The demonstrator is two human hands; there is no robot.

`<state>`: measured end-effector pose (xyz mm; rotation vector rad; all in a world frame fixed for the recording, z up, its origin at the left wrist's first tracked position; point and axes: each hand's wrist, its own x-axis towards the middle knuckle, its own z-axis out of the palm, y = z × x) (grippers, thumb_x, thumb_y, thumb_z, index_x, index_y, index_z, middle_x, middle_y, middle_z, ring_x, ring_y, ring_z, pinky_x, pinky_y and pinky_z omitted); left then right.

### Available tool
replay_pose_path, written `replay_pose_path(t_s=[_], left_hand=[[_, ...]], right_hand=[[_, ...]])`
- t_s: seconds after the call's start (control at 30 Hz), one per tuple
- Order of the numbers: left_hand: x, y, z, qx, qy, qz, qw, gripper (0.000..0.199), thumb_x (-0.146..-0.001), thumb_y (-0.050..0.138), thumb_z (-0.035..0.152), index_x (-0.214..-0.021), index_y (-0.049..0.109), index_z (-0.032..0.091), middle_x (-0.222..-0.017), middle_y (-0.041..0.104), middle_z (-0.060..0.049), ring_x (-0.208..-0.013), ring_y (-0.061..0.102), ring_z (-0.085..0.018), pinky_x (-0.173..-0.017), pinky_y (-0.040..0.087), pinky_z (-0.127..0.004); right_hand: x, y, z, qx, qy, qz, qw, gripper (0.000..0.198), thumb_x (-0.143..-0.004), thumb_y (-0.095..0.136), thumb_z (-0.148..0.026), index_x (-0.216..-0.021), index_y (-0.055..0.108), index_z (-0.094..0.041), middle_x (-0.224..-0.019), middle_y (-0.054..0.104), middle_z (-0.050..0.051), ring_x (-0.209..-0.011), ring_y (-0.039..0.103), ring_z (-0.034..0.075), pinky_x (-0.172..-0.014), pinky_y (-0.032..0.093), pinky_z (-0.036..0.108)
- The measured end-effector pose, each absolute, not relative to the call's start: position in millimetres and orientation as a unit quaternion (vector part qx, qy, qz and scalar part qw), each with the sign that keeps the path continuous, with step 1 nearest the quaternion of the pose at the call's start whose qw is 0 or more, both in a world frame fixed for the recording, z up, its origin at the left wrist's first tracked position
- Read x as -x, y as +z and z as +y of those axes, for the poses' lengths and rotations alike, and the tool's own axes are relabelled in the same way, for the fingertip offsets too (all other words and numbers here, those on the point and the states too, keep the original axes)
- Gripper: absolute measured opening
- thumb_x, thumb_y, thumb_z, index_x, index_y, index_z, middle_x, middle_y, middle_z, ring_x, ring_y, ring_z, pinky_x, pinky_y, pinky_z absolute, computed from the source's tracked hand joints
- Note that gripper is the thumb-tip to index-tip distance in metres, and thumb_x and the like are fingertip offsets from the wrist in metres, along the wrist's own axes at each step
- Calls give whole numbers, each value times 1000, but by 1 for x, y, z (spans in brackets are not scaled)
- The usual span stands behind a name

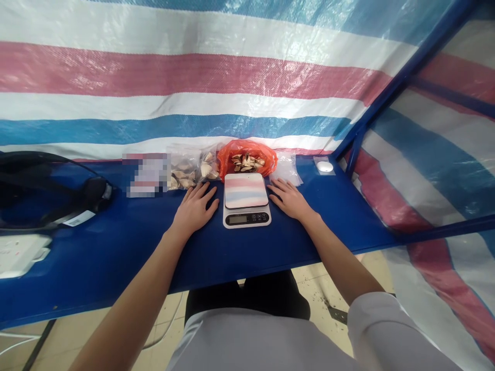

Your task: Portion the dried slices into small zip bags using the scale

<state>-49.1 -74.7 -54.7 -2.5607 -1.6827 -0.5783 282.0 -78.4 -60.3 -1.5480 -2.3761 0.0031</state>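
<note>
My left hand point(196, 207) lies flat on the blue table with its fingers spread, left of a white digital kitchen scale point(246, 190). On the scale's other side rests my right hand point(292, 199), also flat, its fingertips by a stack of clear plastic bags point(286, 164). Nothing is on the scale's shiny plate, and its display looks blank. Behind the scale, an open red plastic bag point(223, 158) holds dried, pale brown pieces point(249, 163). Two clear bags of similar pieces, one bag point(183, 178) and another point(208, 167), sit just beyond my left fingers.
A blurred-out packet point(149, 175) lies left of the bags. Farther left are a black strapped device point(91, 196) and a white power strip point(23, 255). A round white object point(325, 167) in a small clear bag lies at the back right. Striped sheeting point(185, 74) hangs behind the table point(240, 257).
</note>
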Motion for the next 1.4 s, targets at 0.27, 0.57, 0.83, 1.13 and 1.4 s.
replay_pose_path(t_s=[0.27, 0.57, 0.83, 1.13, 1.4], left_hand=[[51, -47, -78, 810, -291, -507, 39, 40, -97, 46, 39, -113, 74, 16, -125, 71, -14, -119, 65, -31, -106, 50, -46], [55, -10, -45, 793, -347, -493, 90, 33, -95, 48, 33, -115, 71, 18, -115, 73, -12, -112, 65, -30, -101, 51, -46], [52, -17, -10, 834, -248, -490, 53, 50, -90, 50, 28, -138, 57, 14, -146, 55, -18, -135, 52, -33, -113, 43, -49], [52, -18, -4, 805, -305, -508, 10, 38, -89, 50, 19, -123, 68, 16, -132, 67, -14, -120, 65, -29, -104, 51, -42], [55, -12, -6, 715, -391, -577, -50, 37, -82, 60, 24, -117, 73, 20, -111, 76, -7, -90, 73, -23, -88, 56, -33]], right_hand=[[-285, -55, -77, 515, 9, -828, 222, 39, -101, 47, -36, -132, 65, -22, -147, 57, 7, -141, 49, 28, -116, 44, 44], [-283, -55, -59, 546, 13, -794, 268, 37, -99, 49, -33, -129, 67, -22, -139, 64, 7, -136, 54, 28, -111, 50, 45], [-283, -67, -54, 536, 1, -808, 244, 36, -99, 50, -34, -127, 69, -22, -141, 63, 8, -135, 55, 30, -115, 46, 49], [-282, -66, -56, 532, -5, -815, 229, 38, -101, 47, -33, -130, 67, -19, -143, 60, 9, -137, 52, 30, -118, 42, 50], [-281, -66, -57, 530, -20, -814, 237, 37, -101, 48, -32, -129, 68, -19, -142, 62, 8, -136, 54, 30, -116, 44, 48]])
